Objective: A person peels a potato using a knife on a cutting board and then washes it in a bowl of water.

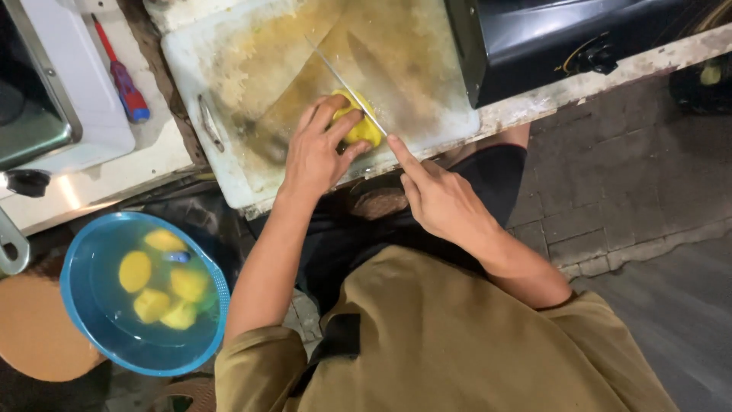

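Thin, bright metal knife blade [347,82] over a stained, scuffed white plastic cutting board [252,69]. On the board, wet, waxy yellow potato [362,126]. Left of the board, glossy white enamel-like casing [84,91]. Below-left of the board, smooth translucent blue plastic basin [84,305]. Right of the board, glossy black panel [549,38].

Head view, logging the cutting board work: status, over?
Left hand grip on yellow peeled potato on cutting board. Right hand grip on knife, blade on potato. Nothing in the way.
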